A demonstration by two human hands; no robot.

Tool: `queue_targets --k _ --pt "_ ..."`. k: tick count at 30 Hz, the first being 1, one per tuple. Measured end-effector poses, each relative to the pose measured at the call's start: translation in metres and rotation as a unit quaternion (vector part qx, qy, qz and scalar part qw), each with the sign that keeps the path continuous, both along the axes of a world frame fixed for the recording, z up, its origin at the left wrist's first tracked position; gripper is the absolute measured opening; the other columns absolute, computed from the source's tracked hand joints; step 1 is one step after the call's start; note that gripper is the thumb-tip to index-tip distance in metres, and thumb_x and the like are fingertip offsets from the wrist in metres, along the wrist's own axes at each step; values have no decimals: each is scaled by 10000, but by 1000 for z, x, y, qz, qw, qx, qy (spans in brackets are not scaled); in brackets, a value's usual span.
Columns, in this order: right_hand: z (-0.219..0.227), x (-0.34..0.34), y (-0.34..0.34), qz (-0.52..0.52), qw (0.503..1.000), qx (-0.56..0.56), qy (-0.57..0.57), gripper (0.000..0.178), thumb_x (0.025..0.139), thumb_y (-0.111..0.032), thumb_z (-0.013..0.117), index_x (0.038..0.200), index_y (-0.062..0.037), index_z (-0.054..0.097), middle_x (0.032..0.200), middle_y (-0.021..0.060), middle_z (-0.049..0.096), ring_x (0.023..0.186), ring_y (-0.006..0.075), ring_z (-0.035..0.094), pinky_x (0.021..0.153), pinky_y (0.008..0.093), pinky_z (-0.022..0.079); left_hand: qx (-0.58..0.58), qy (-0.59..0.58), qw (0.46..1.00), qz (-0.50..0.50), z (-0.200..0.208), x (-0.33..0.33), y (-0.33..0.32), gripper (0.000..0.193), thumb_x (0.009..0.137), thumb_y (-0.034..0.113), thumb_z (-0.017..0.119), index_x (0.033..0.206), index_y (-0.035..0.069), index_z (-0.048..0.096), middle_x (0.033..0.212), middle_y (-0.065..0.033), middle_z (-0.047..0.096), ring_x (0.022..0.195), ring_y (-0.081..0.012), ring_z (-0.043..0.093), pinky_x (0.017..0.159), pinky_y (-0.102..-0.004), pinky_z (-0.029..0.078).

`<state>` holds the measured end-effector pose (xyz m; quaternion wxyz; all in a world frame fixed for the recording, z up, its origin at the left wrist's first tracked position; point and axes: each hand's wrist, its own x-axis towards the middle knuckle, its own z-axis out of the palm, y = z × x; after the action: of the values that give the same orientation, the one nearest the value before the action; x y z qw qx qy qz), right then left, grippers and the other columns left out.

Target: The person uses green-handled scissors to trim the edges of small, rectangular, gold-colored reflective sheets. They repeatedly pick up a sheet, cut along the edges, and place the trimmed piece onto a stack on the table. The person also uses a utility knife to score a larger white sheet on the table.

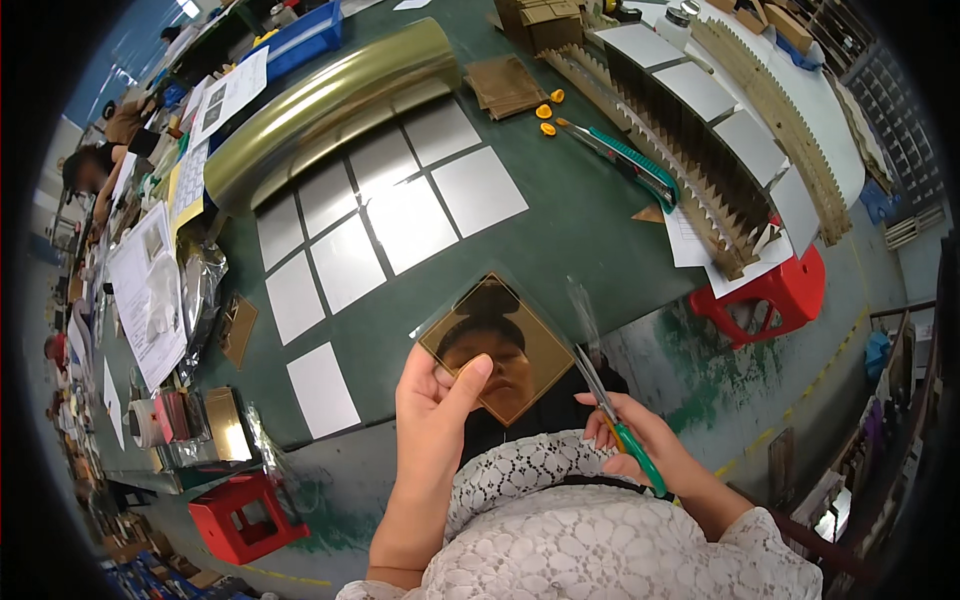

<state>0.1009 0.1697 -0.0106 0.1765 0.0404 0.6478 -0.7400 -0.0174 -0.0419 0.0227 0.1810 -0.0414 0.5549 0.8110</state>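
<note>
Two hands up in front of the body

The left hand is raised, fingers curled, thumb pressed flat in a pinch. The right hand sits lower and to the side, fingers wrapped shut in a grip. Both forearms come up from below.

Square sheets lie on the table, notched rack to their right.

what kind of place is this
Probably a small workshop or factory bench: a green worktable laid with rows of cut mirror squares, slotted cardboard racks, and shelves of small bins behind.
</note>
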Motion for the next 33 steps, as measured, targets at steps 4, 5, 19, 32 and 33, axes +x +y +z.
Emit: queue_targets --k 4,5,19,32,33 --pt "2 -4 1 10 1000 13 -3 708 756 -156 788 1357 -62 424 972 27 534 831 112 485 765 258 432 8 2 1000 -17 -4 -1 -1 379 899 -14 563 1259 -44 450 1106 -142 632 969 -165 639 822 -289 531" --pt "4 -4 2 12 1000 18 -3 713 753 -154 791 1357 -61 424 972 27 534 830 113 483 764 259 433 10 -3 1000 -19 -4 -1 -1 380 898 -15 564 1260 -45 450 1104 -142 634 966 -163 640 821 -287 530" --pt "6 -3 6 12 999 45 1 712 749 -194 798 1351 -72 437 956 26 535 817 117 484 759 260 429 20 -11 999 -49 -7 -1 1 392 895 -15 570 1266 -46 448 1110 -135 634 972 -155 636 841 -276 515" --pt "7 -2 10 10 996 90 0 691 719 -216 817 1305 -57 486 799 -7 466 721 75 454 664 217 387 11 0 998 -61 -9 -5 5 388 894 3 583 1257 -47 456 1101 -104 623 962 -120 605 825 -251 475" --pt "7 -3 11 11 996 92 -5 683 721 -213 816 1300 -54 491 779 -14 457 705 71 447 653 214 383 14 -1 997 -70 -10 -6 4 391 899 -3 579 1264 -55 447 1152 -132 614 1030 -151 609 896 -280 485"
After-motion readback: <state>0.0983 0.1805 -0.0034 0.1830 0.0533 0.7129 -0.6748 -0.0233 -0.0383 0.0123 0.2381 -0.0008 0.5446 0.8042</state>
